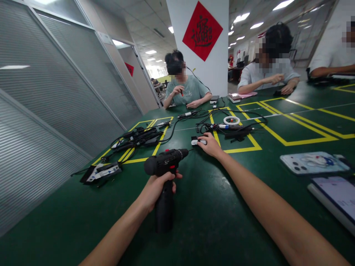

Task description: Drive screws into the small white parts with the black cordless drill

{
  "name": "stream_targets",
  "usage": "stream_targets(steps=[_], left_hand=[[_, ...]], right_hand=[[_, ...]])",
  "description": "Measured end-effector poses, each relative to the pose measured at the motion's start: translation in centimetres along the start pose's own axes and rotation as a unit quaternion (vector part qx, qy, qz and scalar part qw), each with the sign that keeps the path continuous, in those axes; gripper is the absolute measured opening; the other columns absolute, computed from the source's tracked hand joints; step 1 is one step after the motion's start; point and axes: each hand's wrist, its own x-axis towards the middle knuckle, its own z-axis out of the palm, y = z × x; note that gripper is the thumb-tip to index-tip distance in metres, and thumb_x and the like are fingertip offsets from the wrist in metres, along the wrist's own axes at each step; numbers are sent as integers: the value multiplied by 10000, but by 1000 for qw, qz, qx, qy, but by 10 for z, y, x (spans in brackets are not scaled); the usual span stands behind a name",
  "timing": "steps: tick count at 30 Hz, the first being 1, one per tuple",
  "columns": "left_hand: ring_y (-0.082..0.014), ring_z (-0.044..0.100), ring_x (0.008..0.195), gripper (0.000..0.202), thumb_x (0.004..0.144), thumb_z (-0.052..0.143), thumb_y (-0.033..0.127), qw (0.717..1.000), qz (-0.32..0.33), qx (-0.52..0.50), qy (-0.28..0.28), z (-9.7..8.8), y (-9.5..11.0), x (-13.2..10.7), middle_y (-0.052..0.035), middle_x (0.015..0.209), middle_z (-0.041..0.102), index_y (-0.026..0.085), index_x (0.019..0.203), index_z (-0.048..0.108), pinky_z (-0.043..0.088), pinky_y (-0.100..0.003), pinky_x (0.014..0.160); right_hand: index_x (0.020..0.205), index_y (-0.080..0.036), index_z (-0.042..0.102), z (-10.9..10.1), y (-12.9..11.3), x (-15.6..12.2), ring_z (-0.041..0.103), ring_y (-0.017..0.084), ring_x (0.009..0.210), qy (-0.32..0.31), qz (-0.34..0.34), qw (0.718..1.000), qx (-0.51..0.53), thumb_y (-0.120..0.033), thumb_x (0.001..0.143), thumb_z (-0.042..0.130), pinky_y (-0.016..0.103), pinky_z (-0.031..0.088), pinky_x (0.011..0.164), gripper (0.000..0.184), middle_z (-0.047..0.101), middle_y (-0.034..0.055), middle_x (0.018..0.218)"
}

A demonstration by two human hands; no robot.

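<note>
On the green worktop [216, 225]: small black-and-white block [195, 142], held by fingers of the right hand [210, 145]

Left hand [157, 186] has its fingers round a black pistol-grip drill [163, 163], thin bit [190, 149] near the block; I'd line up straight, fingers clear.

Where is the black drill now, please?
In the head view, the black drill is just left of centre, gripped by the left hand and pointing toward the right hand.

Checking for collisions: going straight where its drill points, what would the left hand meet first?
Its drill would likely meet the black-and-white piece at the right hand; depth unclear.
</note>
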Motion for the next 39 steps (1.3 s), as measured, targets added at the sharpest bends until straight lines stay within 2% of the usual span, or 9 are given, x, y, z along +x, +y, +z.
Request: stream_targets(steps=[6,10,14,18,21,25,29,33,39], left_hand=[[-124,555,531,259,791,561,287,991,30,122,-47,-5,11,-13,-67,930,669,127,990,601,441,-285,564],[-146,559,557,252,774,572,304,976,42,191,-96,1,14,-25,-38,825,663,149,968,622,440,-288,571],[-177,567,583,218,772,594,335,947,51,302,-98,13,21,-40,-5,640,623,172,907,646,404,-266,533],[-238,646,818,270,741,640,327,921,116,348,-134,26,24,-48,-50,921,705,205,980,663,455,-286,671],[-280,651,904,379,704,673,326,905,151,377,-128,29,15,-46,-87,1009,703,232,1070,660,460,-312,735],[-303,633,979,552,639,748,365,883,162,406,-171,25,4,-42,-93,1092,673,265,1168,625,462,-348,820],[-306,550,1149,769,595,808,441,867,155,414,-229,20,6,-40,-83,1273,590,291,1299,538,435,-402,953],[-272,496,1228,757,678,768,444,859,162,411,-259,19,8,-37,-64,1354,535,318,1363,473,377,-408,1047],[-265,519,1209,726,692,766,432,848,196,401,-285,19,13,-34,-62,1352,550,317,1353,490,389,-399,1038]], right_hand=[[1234,-180,610,-8,-5,2,514,271,1181,112,34,993,28,-527,876,505,395,384,1029,510,547,140,1247],[1155,-150,633,-14,6,6,580,257,1027,154,116,978,82,-578,893,415,371,428,930,547,617,142,1126],[1003,-154,669,-16,20,9,598,229,877,155,169,962,146,-624,889,343,325,440,821,583,676,97,950],[933,-144,682,-15,34,14,611,202,803,153,208,938,231,-638,865,377,291,456,742,584,682,75,861],[945,-141,683,-17,39,17,633,176,767,152,234,910,307,-605,856,442,266,472,712,531,684,62,817],[876,-145,683,-22,35,18,647,145,666,150,271,872,379,-517,876,502,235,486,645,414,688,47,724],[849,-145,668,-28,30,19,656,132,612,145,302,842,423,-415,927,475,219,494,599,342,698,48,680],[856,-153,651,-31,31,20,666,132,616,130,318,820,457,-368,940,464,220,500,600,297,700,44,678],[915,-153,622,-40,34,18,692,160,701,107,341,784,507,-378,939,457,280,532,721,280,708,59,723]])
